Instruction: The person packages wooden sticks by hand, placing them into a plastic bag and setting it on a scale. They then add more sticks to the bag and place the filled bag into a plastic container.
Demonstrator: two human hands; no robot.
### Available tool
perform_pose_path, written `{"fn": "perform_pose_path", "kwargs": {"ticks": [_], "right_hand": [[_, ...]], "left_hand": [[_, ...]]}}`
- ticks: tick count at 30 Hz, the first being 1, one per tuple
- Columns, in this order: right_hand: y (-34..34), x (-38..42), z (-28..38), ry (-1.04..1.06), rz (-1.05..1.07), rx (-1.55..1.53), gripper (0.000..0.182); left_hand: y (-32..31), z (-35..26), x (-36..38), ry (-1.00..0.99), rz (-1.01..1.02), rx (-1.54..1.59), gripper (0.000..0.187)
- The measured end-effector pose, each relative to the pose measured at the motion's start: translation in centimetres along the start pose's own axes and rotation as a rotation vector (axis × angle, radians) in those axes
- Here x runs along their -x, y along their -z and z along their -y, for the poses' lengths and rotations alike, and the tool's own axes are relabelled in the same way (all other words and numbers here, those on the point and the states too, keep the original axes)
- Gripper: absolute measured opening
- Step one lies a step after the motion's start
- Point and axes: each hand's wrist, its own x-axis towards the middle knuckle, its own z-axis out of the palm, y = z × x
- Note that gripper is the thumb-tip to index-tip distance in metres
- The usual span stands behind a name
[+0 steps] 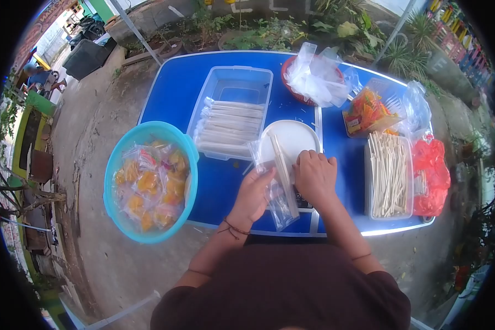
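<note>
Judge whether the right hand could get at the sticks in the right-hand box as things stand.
Probably yes: the sticks lie uncovered in their box, and only bare blue table shows between it and the right hand.

The palm of the bare right hand (317, 176) is hidden; pale slender sticks (283, 171) partly cover a small black device (302, 203) — its markings too tiny to read. Clear plastic packets (148, 181) blur together. The dark brown shirt (280, 286) runs off the bottom edge — a distant blue-clad person (37, 78) is indistinct.

Blue tbl (170, 93) on concrete flr (93, 148), plants (280, 34) nr wall (154, 23).
</note>
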Motion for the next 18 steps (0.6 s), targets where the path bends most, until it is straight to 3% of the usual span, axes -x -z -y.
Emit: {"fn": "perform_pose_path", "kwargs": {"ticks": [11, 18], "right_hand": [[0.2, 0.2, 0.6, -0.009, -0.004, 0.000, 0.009], [1.2, 0.2, 0.1, -0.017, 0.083, -0.707, 0.009]], "left_hand": [[0.0, -0.1, 0.4, 0.010, -0.010, 0.024, 0.032], [-0.4, -0.4, 0.4, -0.072, 0.045, -0.023, 0.031]]}}
